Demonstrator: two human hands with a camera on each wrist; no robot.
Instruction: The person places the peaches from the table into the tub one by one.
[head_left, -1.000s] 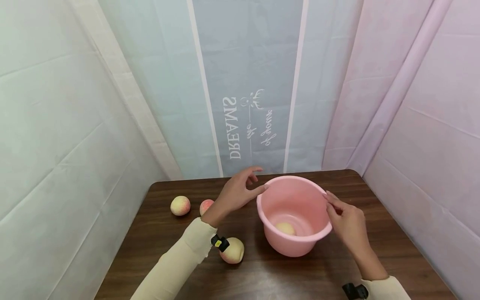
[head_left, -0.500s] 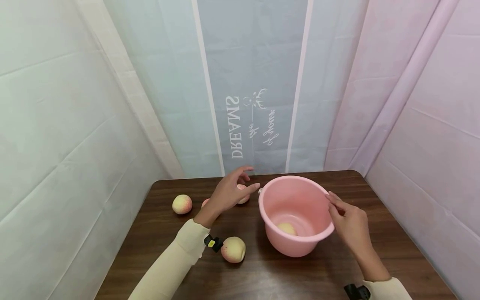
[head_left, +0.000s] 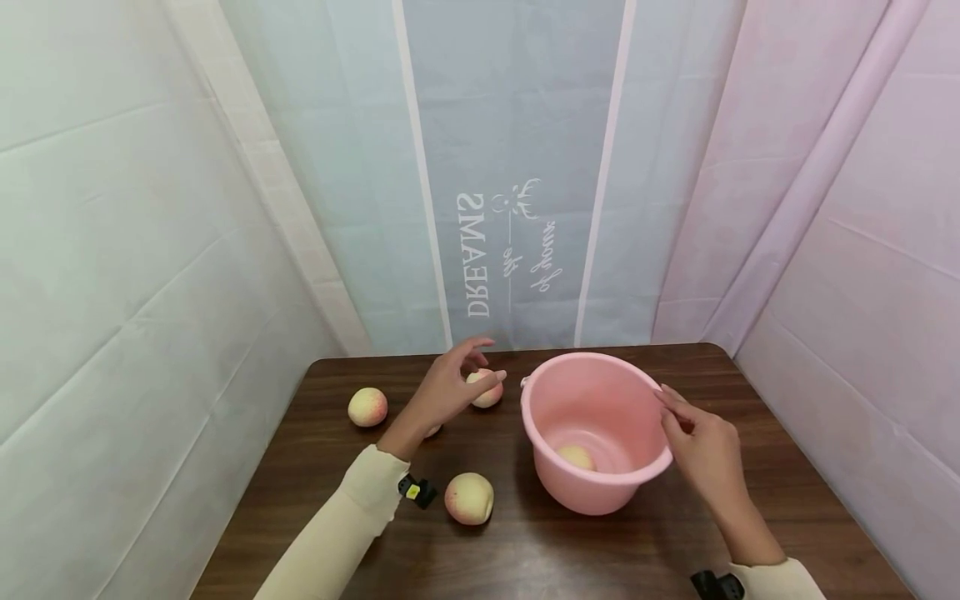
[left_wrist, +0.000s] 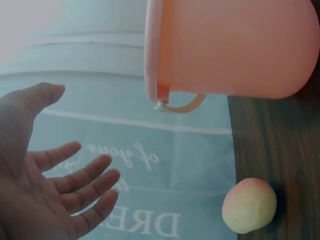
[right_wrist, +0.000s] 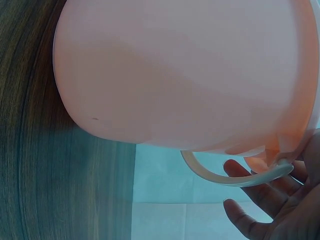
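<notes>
A pink bucket stands upright on the table, with one peach lying inside it. My right hand pinches its right rim; in the right wrist view the fingers are beside the end of the pale handle. My left hand is left of the bucket, fingers spread and holding nothing. It hovers by a peach at the back, partly covering it in the head view. That peach shows whole in the left wrist view, apart from the hand.
One peach lies at the back left. Another peach sits in front, left of the bucket. A further peach is mostly hidden behind my left wrist. The dark wooden table meets a cloth backdrop behind.
My left hand has drawn leftward from the bucket's left rim, uncovering the back peach and the handle's end. My right hand stays at the right rim. The view has shifted slightly.
</notes>
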